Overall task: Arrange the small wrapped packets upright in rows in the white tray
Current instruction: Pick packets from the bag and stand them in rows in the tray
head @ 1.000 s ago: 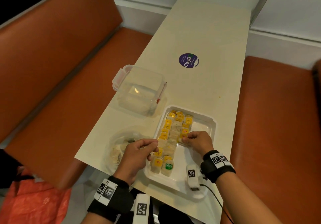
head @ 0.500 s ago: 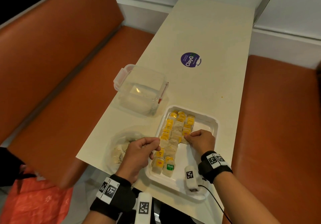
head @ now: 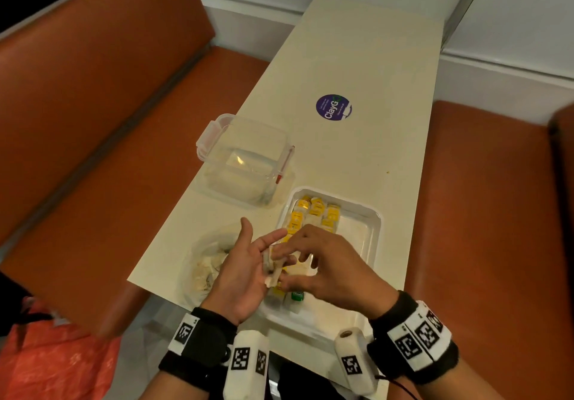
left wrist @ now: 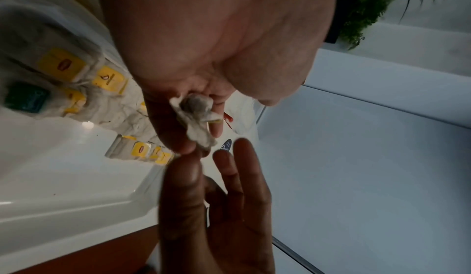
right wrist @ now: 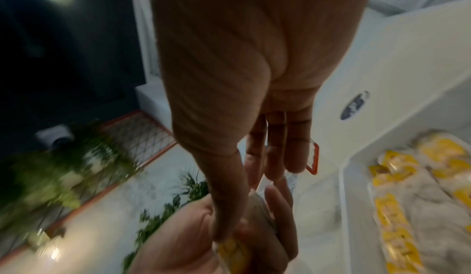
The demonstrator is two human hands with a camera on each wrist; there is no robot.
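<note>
Two hands meet: left (head: 245, 271) open, right (head: 326, 263) seemingly pinching one packet (left wrist: 196, 117) above one tray (head: 369, 232).

One white tray (head: 369, 229), one clear lidded box (head: 245, 157), two hands.
</note>
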